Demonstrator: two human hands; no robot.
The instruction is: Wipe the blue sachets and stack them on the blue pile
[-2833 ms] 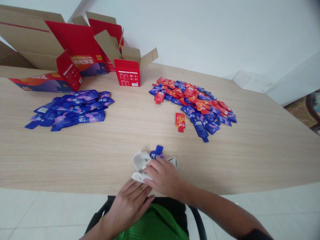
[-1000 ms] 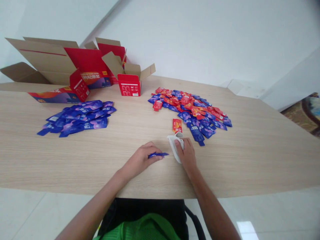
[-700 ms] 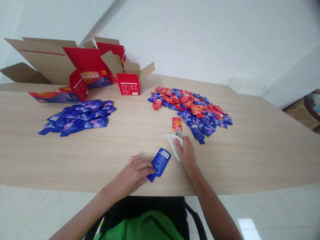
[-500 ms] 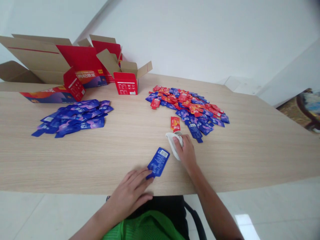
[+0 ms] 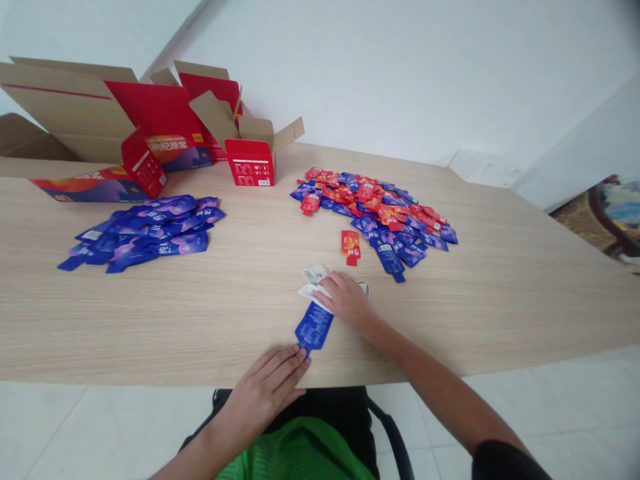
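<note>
A blue sachet [image 5: 315,327] lies flat near the table's front edge, its printed back facing up. The fingertips of my left hand [image 5: 273,383] press on its narrow spout end; the fingers are stretched out. My right hand [image 5: 350,303] grips a white cloth [image 5: 313,285], which covers the sachet's far end. Just beyond the cloth lies a single red sachet [image 5: 351,245]. Behind and to the right spreads a mixed pile of red and blue sachets [image 5: 370,200]. On the left is a pile of blue sachets only [image 5: 145,230].
Along the back left stand a large open carton [image 5: 90,190], another red carton [image 5: 173,143] and a small open red box [image 5: 250,163], their flaps up. A white wall rises behind the table [image 5: 225,320]. A white object [image 5: 483,168] sits at the back right.
My right hand has moved left and toward me with the white cloth, from beside the red sachet onto the blue sachet's far end. My left hand stays at the spout end.
</note>
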